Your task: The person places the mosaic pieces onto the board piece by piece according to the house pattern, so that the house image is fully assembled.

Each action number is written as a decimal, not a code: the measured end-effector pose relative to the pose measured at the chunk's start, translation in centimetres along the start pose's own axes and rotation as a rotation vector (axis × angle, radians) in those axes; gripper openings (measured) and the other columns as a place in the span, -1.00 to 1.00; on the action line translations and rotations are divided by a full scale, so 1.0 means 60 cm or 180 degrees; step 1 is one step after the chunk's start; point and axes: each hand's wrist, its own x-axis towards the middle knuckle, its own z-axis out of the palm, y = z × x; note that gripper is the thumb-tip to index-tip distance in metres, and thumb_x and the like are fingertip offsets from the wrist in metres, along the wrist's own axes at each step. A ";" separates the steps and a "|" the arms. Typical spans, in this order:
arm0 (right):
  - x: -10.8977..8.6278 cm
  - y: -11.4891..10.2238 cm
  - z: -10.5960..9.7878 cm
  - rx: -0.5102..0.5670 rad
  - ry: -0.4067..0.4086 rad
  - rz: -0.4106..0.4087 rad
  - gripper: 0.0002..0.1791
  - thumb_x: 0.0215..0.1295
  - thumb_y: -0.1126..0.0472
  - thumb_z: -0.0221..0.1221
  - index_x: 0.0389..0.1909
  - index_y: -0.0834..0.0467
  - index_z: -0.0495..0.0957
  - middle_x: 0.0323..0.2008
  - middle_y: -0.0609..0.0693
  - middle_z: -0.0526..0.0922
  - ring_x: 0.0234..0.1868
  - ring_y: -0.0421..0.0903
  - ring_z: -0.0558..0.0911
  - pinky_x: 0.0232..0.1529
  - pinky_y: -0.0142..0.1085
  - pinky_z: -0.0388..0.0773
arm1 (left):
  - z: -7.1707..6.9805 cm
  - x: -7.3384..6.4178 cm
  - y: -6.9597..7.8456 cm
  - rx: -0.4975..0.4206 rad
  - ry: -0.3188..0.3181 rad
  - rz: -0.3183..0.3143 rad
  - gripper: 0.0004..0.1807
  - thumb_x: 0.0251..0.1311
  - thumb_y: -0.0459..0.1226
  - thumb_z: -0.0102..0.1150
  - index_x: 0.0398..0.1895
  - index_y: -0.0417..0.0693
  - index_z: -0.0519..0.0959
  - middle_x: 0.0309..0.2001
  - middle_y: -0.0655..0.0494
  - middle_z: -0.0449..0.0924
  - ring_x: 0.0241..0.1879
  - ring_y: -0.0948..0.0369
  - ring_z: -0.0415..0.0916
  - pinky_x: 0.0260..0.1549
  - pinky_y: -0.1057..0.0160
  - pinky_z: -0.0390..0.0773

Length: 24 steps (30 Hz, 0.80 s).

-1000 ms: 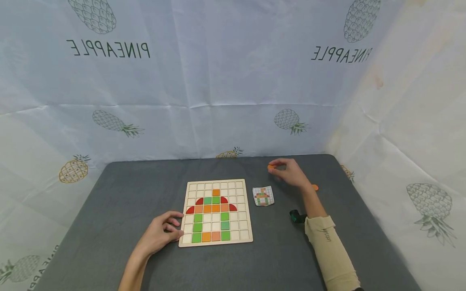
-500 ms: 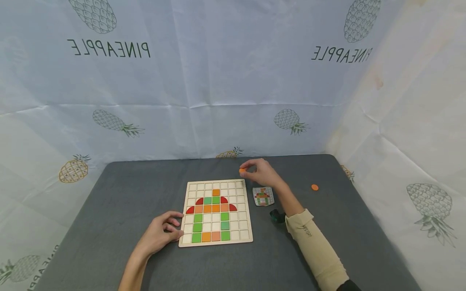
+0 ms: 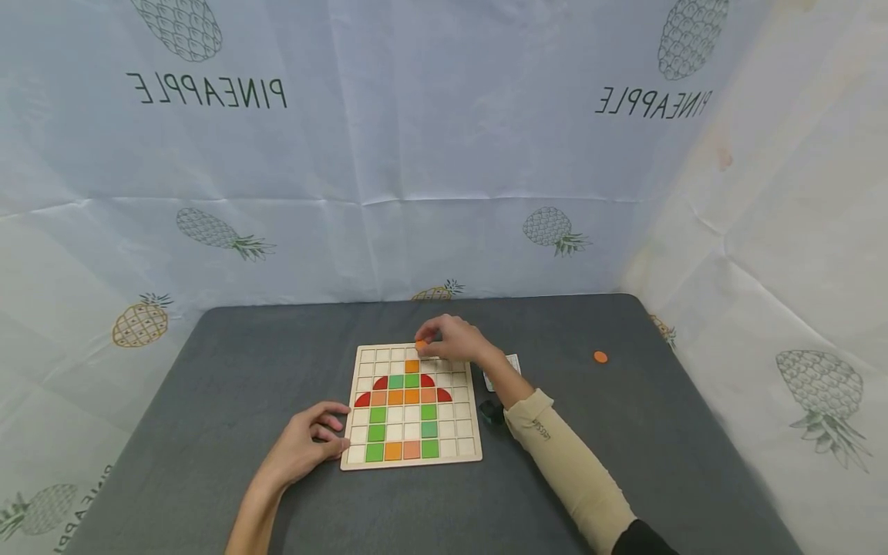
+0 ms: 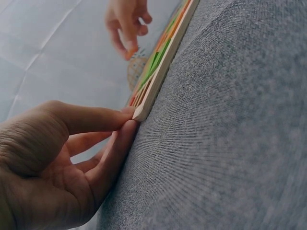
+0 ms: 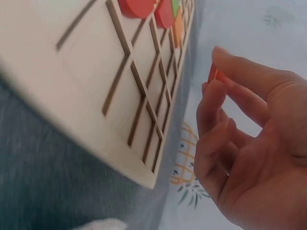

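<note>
A wooden grid board [image 3: 455, 432] lies on the table, bearing green, orange, salmon and dark red pieces in some squares. My left hand [image 3: 308, 445] is at its left edge; in the left wrist view, the thumb and a finger of the left hand [image 4: 62, 158] pinch the near corner of the board [image 4: 152, 96]. Over the board's far edge, my right hand [image 3: 454, 339] pinches a small orange piece [image 3: 421, 346] between thumb and fingers. In the right wrist view that orange piece [image 5: 212, 72] shows edge-on, mostly covered by the fingertips, apart from the board.
A patterned card [image 3: 512, 362] lies right of the board, partly hidden beneath the right forearm. One orange disc [image 3: 600, 357] rests farther right on the dark grey table [image 3: 555, 324]. A pineapple-printed cloth [image 3: 388, 154] hangs behind the table.
My right hand has moved left with the orange piece, from the table's far right side to above the board's far edge. The left hand and the board have stayed in place.
</note>
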 end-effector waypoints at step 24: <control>0.020 -0.019 0.030 -0.0344 -0.0196 0.0143 -0.76 0.56 0.11 0.31 0.15 -0.06 0.77 0.07 -0.03 0.81 0.11 -0.03 0.74 0.11 -0.03 0.66 | 0.000 -0.001 -0.001 -0.0039 -0.0005 0.0002 -0.34 0.08 -0.51 0.55 0.31 -0.31 0.57 -0.11 -0.11 0.59 -0.34 0.22 0.64 -0.40 0.27 0.71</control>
